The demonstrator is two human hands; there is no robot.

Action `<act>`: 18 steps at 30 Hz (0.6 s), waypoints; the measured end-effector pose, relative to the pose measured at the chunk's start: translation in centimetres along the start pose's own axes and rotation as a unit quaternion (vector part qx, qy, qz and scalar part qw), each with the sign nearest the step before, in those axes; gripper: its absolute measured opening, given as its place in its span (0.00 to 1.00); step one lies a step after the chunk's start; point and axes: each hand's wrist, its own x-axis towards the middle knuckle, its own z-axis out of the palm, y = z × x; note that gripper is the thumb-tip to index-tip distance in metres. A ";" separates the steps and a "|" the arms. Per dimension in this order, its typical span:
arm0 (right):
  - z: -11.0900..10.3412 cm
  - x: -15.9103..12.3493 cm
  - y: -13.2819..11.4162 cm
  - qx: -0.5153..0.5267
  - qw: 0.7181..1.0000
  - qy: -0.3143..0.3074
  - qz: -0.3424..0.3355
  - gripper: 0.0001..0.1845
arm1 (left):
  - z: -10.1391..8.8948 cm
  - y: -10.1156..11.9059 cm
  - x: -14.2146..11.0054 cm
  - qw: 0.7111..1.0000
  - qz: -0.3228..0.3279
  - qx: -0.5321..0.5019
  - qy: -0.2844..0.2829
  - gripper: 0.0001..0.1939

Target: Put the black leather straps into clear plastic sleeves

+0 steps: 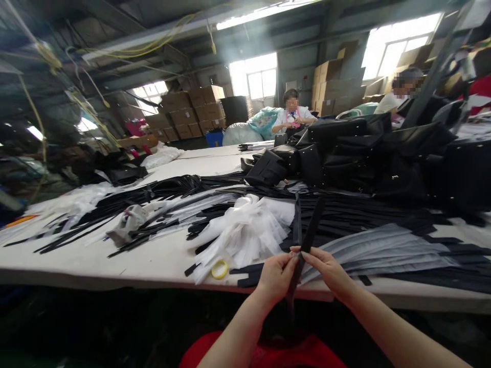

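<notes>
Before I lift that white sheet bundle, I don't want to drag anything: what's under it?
Black strips poke out from under the left edge of the white bundle; whatever lies beneath its middle is covered.

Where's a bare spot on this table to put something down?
The table is bare along its front edge, left of the white strips and yellow ring, and farther back, between the white plastic and black bags. Black strips and those bags crowd the right side.
</notes>
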 end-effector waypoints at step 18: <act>-5.5 -2.7 -5.2 -0.062 0.983 0.158 -0.069 0.19 | 0.1 -1.3 -2.9 0.949 -0.119 -0.149 -0.252 0.22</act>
